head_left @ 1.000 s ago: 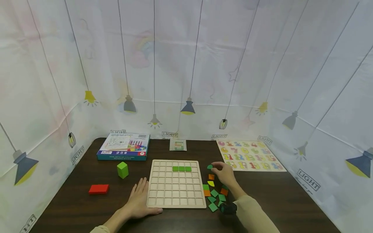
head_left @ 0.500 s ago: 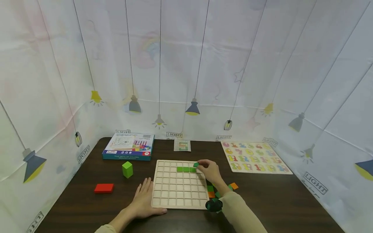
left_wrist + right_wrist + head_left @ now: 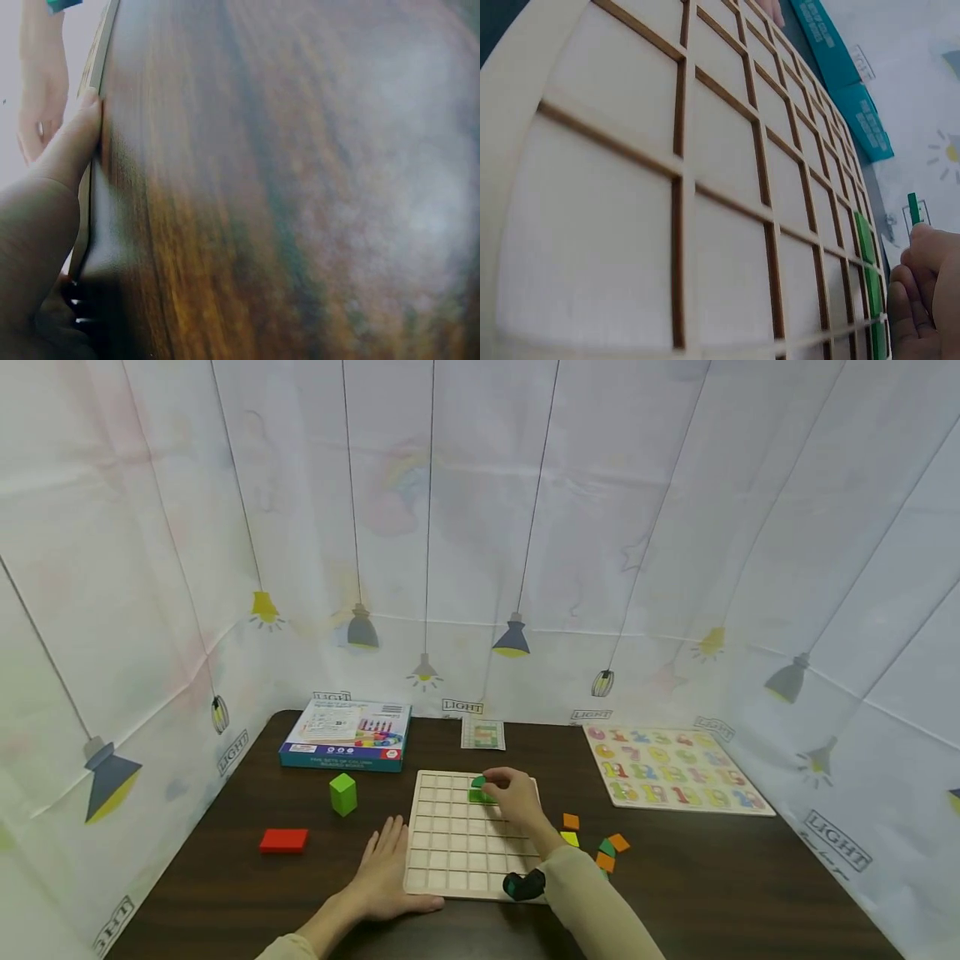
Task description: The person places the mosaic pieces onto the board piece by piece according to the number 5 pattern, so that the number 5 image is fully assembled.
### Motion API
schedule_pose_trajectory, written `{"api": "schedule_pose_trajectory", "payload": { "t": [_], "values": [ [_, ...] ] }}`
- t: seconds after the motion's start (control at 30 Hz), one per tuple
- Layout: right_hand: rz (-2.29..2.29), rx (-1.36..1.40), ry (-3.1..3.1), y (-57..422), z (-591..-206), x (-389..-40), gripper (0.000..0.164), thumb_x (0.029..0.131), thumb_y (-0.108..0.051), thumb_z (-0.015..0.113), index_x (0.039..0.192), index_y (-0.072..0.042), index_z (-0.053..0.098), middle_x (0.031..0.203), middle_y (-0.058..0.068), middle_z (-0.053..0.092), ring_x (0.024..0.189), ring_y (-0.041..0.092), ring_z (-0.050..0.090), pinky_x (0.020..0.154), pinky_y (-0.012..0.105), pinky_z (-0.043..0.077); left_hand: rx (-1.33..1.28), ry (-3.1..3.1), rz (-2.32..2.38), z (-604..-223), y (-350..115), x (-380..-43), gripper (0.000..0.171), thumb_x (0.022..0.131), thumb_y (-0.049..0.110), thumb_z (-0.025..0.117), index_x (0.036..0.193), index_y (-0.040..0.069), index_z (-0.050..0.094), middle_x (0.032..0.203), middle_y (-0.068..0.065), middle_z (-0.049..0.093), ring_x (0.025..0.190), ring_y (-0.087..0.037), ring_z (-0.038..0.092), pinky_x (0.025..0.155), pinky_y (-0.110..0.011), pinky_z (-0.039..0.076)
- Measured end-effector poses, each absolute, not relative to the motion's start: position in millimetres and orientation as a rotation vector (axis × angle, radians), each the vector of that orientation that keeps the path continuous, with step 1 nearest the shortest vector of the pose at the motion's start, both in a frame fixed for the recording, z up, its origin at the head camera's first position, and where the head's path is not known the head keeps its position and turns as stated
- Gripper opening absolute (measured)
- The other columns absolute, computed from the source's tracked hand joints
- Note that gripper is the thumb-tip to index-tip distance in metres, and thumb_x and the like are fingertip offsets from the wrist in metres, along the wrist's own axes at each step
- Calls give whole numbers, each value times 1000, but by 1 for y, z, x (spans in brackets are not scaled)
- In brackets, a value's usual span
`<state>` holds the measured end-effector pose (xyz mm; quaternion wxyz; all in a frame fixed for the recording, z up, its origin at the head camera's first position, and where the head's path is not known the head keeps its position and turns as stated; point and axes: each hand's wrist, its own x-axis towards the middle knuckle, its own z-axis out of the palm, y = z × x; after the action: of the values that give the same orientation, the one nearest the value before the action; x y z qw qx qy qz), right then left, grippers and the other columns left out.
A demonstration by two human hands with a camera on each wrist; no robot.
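A pale wooden grid board (image 3: 448, 860) lies on the dark table, with green square tiles (image 3: 477, 797) set in its upper rows. My right hand (image 3: 517, 795) pinches a small green tile (image 3: 478, 782) with a curved edge over the back of the board. In the right wrist view this tile (image 3: 913, 208) stands edge-on at the fingertips, above the row of green tiles (image 3: 872, 289). My left hand (image 3: 384, 870) lies with straight fingers along the board's left side. Its thumb (image 3: 75, 142) rests against the board's front edge. My right hand covers part of the green row.
Loose orange tiles (image 3: 571, 822), a yellow tile (image 3: 570, 839) and green pieces lie right of the board. Beyond is a number puzzle board (image 3: 678, 768). Behind stand a pattern card (image 3: 483, 735) and a boxed set (image 3: 345, 737). A green block (image 3: 343, 794) and red block (image 3: 284, 841) sit left.
My right hand has carried the green curved tile leftward from the loose pieces to above the board's upper rows. My left hand stays at the board's side. The head view has shifted slightly left.
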<state>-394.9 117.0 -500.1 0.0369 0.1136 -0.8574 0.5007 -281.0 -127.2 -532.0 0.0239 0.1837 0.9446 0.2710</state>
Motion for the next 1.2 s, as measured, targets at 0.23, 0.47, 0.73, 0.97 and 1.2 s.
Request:
{"api": "schedule_pose_trajectory", "payload": {
  "t": [0.23,0.47,0.73,0.97,1.2],
  "values": [
    [1520,417,-2671,104,-503,-397,23,92,-13,63,113,-8,66,104,4,64,94,19,59,78,32,50,575,2916,846,-526,-123,-279,127,66,77,62,145,-12,18,151,-30,11,140,-42,6,108,-59,8],
    [1442,455,-2671,99,-506,-399,22,91,-10,63,112,-3,66,100,5,65,89,18,60,74,31,51,604,2926,853,-531,-123,-280,128,66,79,61,145,-12,16,151,-30,10,140,-41,4,108,-59,6],
    [1288,531,-2698,94,-506,-400,21,89,-8,64,109,-1,66,93,2,64,84,16,60,73,30,50,578,2951,806,-541,-126,-286,131,64,83,58,147,-9,16,153,-26,9,141,-37,2,109,-56,5],
    [1213,626,-2683,91,-504,-401,21,86,-2,67,107,2,66,93,7,65,82,19,61,71,31,51,571,2951,823,-542,-128,-287,130,64,82,58,147,-9,16,153,-26,9,141,-37,3,109,-56,6],
    [1099,708,-2675,88,-511,-408,20,83,2,67,103,-2,69,96,9,68,86,20,63,74,32,52,610,2949,848,-538,-129,-284,129,66,79,60,146,-11,16,151,-30,10,140,-40,3,108,-59,5]
  ]
}}
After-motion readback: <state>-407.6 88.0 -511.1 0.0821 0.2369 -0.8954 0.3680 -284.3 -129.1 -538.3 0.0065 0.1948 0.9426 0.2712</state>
